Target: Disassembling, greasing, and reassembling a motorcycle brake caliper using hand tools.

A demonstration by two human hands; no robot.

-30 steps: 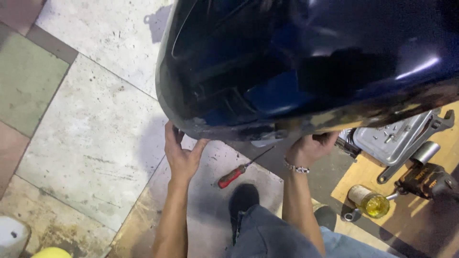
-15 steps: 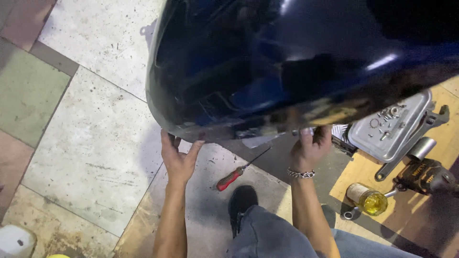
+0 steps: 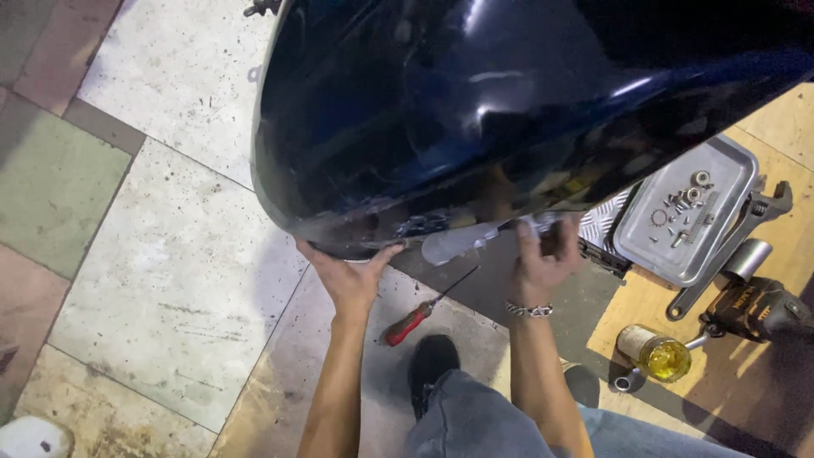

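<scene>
A large glossy dark blue motorcycle fuel tank (image 3: 509,110) fills the upper part of the head view, held up above the tiled floor. My left hand (image 3: 349,276) grips its lower rim on the left. My right hand (image 3: 543,259), with a metal bracelet at the wrist, grips the rim at a pale metal bracket on the tank's underside. Below the tank, between my arms, a screwdriver with a red handle (image 3: 411,321) lies on the floor. My jeans-clad leg and a black shoe (image 3: 432,360) show at the bottom.
A grey metal tray (image 3: 725,174) with several nuts and washers rests at the right on a wooden board. Beside it lie a large wrench (image 3: 733,242), a black power tool (image 3: 759,307) and a small jar of yellow liquid (image 3: 657,352). A white object (image 3: 30,437) sits at bottom left.
The tank has risen and shifted left in view, with both hands following its rim. More of the tray and its small parts now shows.
</scene>
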